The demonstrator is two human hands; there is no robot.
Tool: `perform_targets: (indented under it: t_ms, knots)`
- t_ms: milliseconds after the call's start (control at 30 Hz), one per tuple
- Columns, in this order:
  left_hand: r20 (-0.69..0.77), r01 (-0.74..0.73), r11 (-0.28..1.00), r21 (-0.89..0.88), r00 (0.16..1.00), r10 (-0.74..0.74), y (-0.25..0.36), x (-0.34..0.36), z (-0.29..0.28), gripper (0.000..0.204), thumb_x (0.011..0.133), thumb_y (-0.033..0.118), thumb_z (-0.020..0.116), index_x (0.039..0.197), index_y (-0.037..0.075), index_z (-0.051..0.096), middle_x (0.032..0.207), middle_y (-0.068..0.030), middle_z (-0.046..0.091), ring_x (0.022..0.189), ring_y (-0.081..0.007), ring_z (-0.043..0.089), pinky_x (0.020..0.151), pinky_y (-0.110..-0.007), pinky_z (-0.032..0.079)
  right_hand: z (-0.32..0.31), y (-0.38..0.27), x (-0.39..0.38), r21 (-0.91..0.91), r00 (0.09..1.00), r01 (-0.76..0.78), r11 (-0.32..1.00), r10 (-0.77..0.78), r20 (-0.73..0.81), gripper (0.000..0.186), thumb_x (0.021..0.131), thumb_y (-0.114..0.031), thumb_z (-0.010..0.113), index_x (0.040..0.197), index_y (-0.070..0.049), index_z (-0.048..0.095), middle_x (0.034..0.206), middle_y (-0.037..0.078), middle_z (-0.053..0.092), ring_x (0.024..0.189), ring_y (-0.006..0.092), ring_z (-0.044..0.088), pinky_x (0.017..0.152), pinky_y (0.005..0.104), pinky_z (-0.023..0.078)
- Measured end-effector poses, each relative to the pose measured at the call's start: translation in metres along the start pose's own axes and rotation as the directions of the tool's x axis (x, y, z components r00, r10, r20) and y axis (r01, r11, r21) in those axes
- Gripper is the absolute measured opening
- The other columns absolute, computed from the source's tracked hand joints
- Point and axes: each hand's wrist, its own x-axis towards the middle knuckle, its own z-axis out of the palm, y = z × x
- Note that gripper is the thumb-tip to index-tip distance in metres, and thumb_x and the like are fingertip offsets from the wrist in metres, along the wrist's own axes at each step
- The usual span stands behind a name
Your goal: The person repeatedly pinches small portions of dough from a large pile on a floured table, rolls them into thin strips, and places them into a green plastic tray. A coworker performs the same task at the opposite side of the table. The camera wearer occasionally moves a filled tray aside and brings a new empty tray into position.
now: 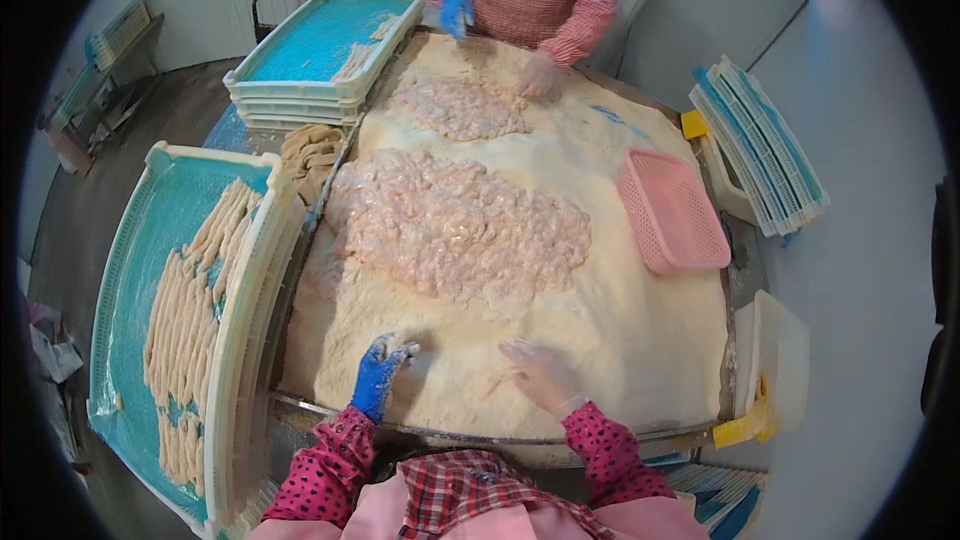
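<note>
**Both hands on the crumb bed at the near edge; raw pieces lie straight ahead**

Starting at the left, I see a teal perforated plastic tray with a white rim [120,270] tilted against the left edge of the large round metal table [450,432]. It carries rows of long pale breaded strips [185,320], their long axes running roughly away from me.

On the table, my left hand in the blue glove [378,372] rests on the wide bed of pale yellow breadcrumbs [620,330] near the near-left edge. Its fingers are curled loosely into the crumbs. I cannot tell whether it holds a piece.

My right hand in the thin clear glove [535,372] lies just to the right, fingers spread flat on the crumbs, holding nothing that I can see.

The large heap of pinkish raw battered pieces [455,225] sits at the table's middle, directly beyond both hands, its long axis running left to right. I judge both hands about equally near it, the left slightly nearer the heap's left end.

Further right, a pink plastic mesh basket [672,210] lies near the right edge.
</note>
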Motion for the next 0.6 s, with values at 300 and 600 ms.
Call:
perform_targets:
  t_ms: [300, 600]
  knots:
    - [0.292, 0.396, 0.649, -0.65, 0.918, -0.268, -0.039, -0.022, 0.048, 0.042, 0.092, 0.028, 0.051, 0.127, 0.008, 0.04, 0.129, -0.0124, 0.045, 0.112, -0.0241, 0.049, 0.097, -0.037, 0.04, 0.003, -0.044, -0.001, 0.806, 0.875, -0.273, 0.526, 0.484, -0.019, 0.04, 0.083, -0.018, 0.06, 0.119, -0.002, 0.054, 0.119, 0.013, 0.056, 0.112, 0.0255, 0.051, 0.096, 0.0315, 0.039]
    - [0.548, 0.517, 0.632, -0.577, 0.819, -0.171, -0.002, -0.03, 0.106, 0.061, 0.092, 0.036, 0.041, 0.144, 0.016, 0.017, 0.147, -0.0053, 0.026, 0.131, -0.0251, 0.031, 0.108, -0.041, 0.027, -0.015, -0.09, 0.014, 0.323, 0.89, -0.023, 0.946, 0.167, -0.424, 0.046, 0.092, -0.033, 0.035, 0.126, -0.006, 0.05, 0.122, 0.016, 0.053, 0.122, 0.0364, 0.039, 0.105, 0.0456, 0.024]
